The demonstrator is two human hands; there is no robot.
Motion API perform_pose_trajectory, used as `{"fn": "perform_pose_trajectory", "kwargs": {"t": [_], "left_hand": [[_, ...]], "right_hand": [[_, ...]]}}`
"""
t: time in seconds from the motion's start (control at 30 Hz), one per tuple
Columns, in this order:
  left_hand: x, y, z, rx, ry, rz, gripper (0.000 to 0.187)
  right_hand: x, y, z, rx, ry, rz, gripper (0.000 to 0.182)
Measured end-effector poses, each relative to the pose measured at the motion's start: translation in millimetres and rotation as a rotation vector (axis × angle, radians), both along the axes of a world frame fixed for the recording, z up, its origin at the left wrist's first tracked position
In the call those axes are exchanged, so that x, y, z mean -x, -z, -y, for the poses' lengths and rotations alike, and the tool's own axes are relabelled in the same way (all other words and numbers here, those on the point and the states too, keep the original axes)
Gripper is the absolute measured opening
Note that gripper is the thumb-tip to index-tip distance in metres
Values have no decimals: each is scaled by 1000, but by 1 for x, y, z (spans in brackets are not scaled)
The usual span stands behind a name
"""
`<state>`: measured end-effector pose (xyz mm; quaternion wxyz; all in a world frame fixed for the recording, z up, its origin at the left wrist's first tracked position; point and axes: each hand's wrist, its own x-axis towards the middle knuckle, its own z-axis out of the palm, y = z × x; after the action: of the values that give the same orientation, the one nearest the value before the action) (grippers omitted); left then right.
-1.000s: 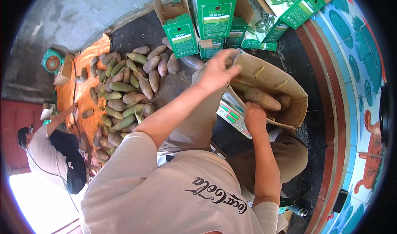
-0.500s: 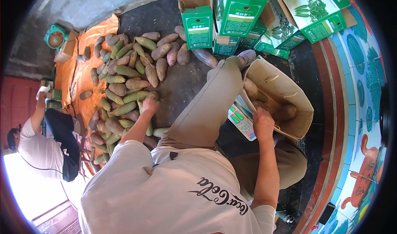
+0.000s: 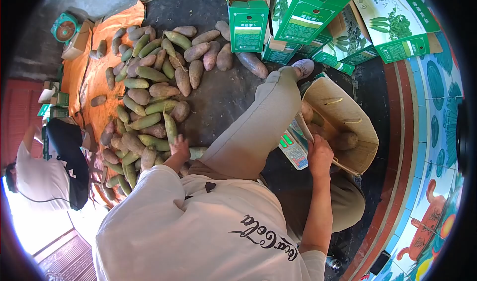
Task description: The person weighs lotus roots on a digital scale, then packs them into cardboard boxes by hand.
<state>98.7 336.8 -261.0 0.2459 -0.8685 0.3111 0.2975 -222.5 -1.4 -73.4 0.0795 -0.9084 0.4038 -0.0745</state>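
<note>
My left hand [image 3: 180, 148] is at the near edge of a heap of radishes, its fingers spread at the lower end of a long green radish [image 3: 170, 127]. A brownish, soil-covered radish [image 3: 180, 111] lies just beyond it. My right hand [image 3: 320, 156] has its fingers closed over the near edge of an open cardboard box [image 3: 365, 149]. Inside the box are several radishes, one of them a round-ended brown radish [image 3: 346, 141]. Beneath the box's left side is a digital scale [image 3: 296, 155] with lit green digits, partly covered by the box.
Green printed cartons [image 3: 250, 30] stand along the far side. An orange sheet [image 3: 94, 67] lies under part of the heap. My bent leg [image 3: 253, 122] lies between heap and scale. Another person [image 3: 44, 174] is at the left, and a small green fan [image 3: 65, 28] at the far left.
My left hand has drawn back towards me from the brownish radish, which now shows, and its fingers have spread. My right hand remains on the box edge. The view has shifted slightly.
</note>
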Motion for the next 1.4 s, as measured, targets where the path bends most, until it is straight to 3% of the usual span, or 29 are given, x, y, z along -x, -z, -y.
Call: {"fn": "perform_pose_trajectory", "kwargs": {"t": [0.07,0.17,0.27,0.33,0.4,0.5,0.63,0.8,1.0,1.2,1.3,1.4], "left_hand": [[10,22,-3,15,194,-87,71],[16,28,15,-75,132,-469,50],[22,30,24,-58,-95,-508,49],[26,35,23,-47,-128,-518,49],[24,38,20,-34,-39,-509,50],[20,26,24,-41,189,-252,50],[-12,13,33,225,196,66,57],[-85,0,42,137,70,308,55],[-131,-17,43,-110,-2,93,42],[-145,18,40,-198,-88,108,35],[-135,-24,71,-325,89,-13,41],[-128,-33,83,-391,212,-59,46]], "right_hand": [[0,0,0,1,0,9,11],[-1,-1,0,5,-8,47,11],[-1,-2,-2,7,-11,48,13],[-2,-2,-3,18,-13,51,14],[-2,-2,-3,22,-12,51,16],[-2,-1,0,24,-15,49,18],[-1,0,1,3,-6,29,19],[-2,-1,1,4,18,-4,19],[-5,-3,1,-6,31,-15,18],[-7,-6,2,-22,26,-2,19],[-9,-7,2,-19,24,-9,18],[-9,-8,3,-12,22,8,17]]}}
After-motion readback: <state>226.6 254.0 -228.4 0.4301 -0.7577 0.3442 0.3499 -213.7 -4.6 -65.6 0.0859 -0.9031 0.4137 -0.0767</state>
